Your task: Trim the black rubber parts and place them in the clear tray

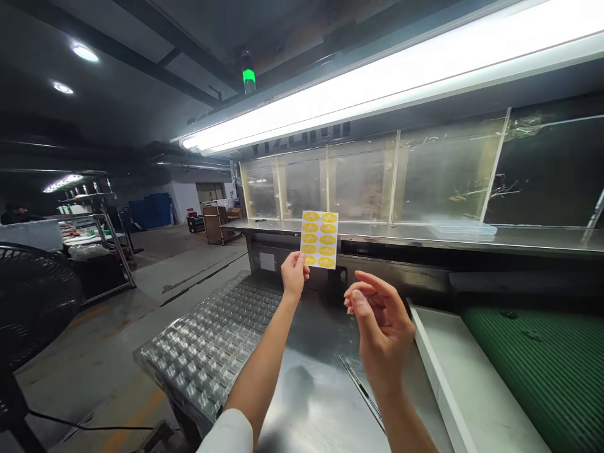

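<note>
Between the thumb and fingers of my left hand, a white sheet of yellow oval stickers is held upright by its lower left corner. My right hand hovers to the right of the sheet, apart from it. Its fingers are loosely curled, with the index finger stretched out above the thumb, and nothing shows in them. Below, thin metal tweezers lie on the steel table. A clear plastic tray with many pockets rests at the table's left side, partly behind my left forearm.
A steel shelf runs across the back under a bright tube light, with a clear plastic lid or box on it. To the right, a green ribbed conveyor belt runs beside a white rail. A black fan stands left.
</note>
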A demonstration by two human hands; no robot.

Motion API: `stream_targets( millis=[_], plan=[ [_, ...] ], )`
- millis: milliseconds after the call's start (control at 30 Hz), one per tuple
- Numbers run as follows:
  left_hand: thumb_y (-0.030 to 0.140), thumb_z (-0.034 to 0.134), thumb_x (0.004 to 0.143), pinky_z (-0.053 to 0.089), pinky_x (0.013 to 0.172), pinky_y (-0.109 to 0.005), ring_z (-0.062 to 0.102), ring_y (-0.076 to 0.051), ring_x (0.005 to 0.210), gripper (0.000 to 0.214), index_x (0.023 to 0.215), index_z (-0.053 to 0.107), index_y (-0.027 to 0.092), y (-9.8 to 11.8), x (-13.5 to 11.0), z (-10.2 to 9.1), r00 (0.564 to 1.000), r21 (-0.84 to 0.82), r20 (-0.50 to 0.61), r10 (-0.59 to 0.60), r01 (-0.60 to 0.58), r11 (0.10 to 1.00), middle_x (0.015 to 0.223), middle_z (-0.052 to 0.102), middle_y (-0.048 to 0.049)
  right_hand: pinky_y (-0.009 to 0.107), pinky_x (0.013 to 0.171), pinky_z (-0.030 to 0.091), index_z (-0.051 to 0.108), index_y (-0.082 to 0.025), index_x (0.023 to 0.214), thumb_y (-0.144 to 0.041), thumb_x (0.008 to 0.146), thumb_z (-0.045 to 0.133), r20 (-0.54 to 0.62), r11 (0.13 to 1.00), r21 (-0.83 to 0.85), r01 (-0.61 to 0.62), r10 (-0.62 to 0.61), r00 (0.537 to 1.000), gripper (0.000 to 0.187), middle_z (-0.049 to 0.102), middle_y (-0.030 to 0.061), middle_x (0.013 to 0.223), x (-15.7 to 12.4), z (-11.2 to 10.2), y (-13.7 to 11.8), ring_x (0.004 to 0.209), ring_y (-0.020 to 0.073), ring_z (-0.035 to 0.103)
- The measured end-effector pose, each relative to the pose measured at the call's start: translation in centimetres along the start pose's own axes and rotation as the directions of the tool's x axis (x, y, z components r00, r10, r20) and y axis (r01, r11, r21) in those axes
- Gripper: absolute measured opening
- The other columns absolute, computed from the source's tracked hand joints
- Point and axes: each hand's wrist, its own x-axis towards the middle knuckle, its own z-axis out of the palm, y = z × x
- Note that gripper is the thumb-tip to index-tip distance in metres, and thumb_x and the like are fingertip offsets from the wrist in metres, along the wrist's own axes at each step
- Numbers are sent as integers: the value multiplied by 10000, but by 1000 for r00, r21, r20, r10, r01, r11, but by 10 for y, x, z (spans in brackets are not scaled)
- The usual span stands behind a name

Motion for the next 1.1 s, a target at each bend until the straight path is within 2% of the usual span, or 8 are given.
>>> stream_targets(
  millis=[200,333,467,533,600,733,900,1100],
  plan=[
    [394,658,919,341,424,-172,455,-67,411,268,936,619,129,10,67,-10,996,33,-83,-24,27,999,537,555,47,264,727,532,666,-274,1289,-160,1003,608,154,975,-109,192,-175,972,312,673,-6,916,-13,9,-2,796,131,642],
    [303,636,930,303,412,-163,449,-64,388,208,1001,629,108,23,106,-16,991,36,-118,-58,62,997,520,534,61,268,716,526,647,-251,1292,-128,999,573,205,955,-145,259,-227,952,326,668,-8,901,-14,11,-2,767,128,633],
    [193,644,894,284,406,-156,440,-64,369,340,1209,610,71,29,127,-19,987,32,-131,-94,99,995,507,532,76,256,716,518,630,-247,1299,-112,1014,548,241,941,-172,291,-246,939,325,658,-10,911,-14,12,0,770,117,627],
    [173,655,875,291,408,-156,445,-66,365,431,1288,585,69,28,129,-19,987,27,-121,-106,110,994,515,544,78,248,709,510,628,-245,1294,-107,1020,542,254,940,-169,298,-251,934,319,654,-11,915,-15,13,1,770,110,622],
    [178,668,863,313,414,-158,470,-73,371,442,1287,595,76,26,128,-19,988,18,-103,-115,117,993,530,562,68,244,703,502,630,-245,1289,-106,1024,543,269,943,-163,292,-242,932,311,649,-9,921,-16,15,1,774,108,616],
    [209,658,873,357,427,-162,515,-81,399,305,1154,641,92,21,120,-17,988,-21,-114,-107,106,994,555,574,52,247,704,498,631,-249,1292,-104,1023,547,311,950,-143,278,-224,924,317,647,-5,934,-22,19,1,782,110,609],
    [247,567,943,472,498,-178,592,-87,480,252,1146,603,101,18,108,-14,981,-78,-182,-74,61,995,651,629,28,253,706,492,629,-244,1297,-99,1018,546,369,942,-140,304,-235,899,326,643,0,930,-31,19,0,793,118,607],
    [219,597,948,532,566,-202,663,-100,564,207,1091,644,77,16,92,7,992,-74,-17,-125,123,990,788,720,-55,266,718,502,617,-228,1304,-81,1014,557,403,942,-155,297,-214,890,330,633,15,938,-35,11,-8,814,129,609]
  ],
)
